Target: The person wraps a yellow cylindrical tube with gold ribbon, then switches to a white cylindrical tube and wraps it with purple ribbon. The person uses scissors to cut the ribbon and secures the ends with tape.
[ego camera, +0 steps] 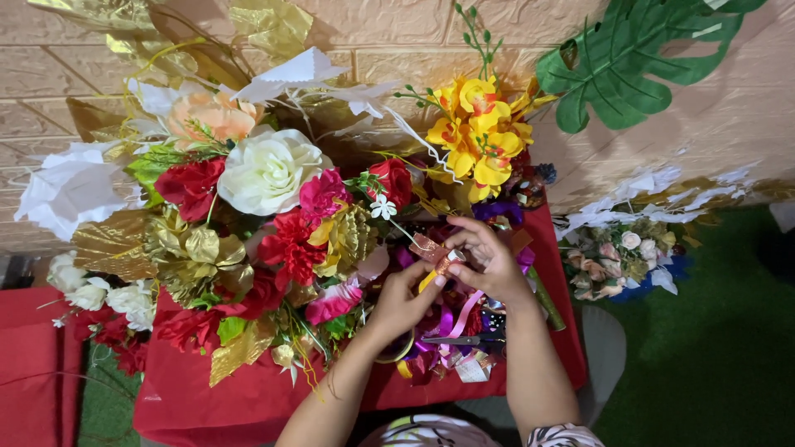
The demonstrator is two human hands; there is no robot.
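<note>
Both hands are meeting over the middle of the red-covered table (207, 397), just in front of a big arrangement of artificial flowers. The left hand (403, 300) is pinching the lower end of a small shiny copper-coloured strip (434, 252), which looks like foil ribbon or a wrapped stem, though it is too small and too covered by fingers to tell which. The right hand (489, 261) is closing round the same strip from above, fingers curled, so the two hands are clamped together on it and are touching. The strip is sitting between the hands, near the red carnation (290, 244) and just below the yellow orchid spray (480, 124). It is probably very light and thin, soft enough to crease, and a little slick, so taking it by the ends with fingertips, as both hands are doing, seems the safest hold. A white rose (267, 170) and gold leaves (112, 244) are filling the left of the arrangement. Under the hands, a tangle of purple and pink ribbon (451, 331) and a pair of scissors (460, 339) are lying on the cloth. A smaller bouquet (617, 261) is lying to the right on the green mat (712, 356).
</note>
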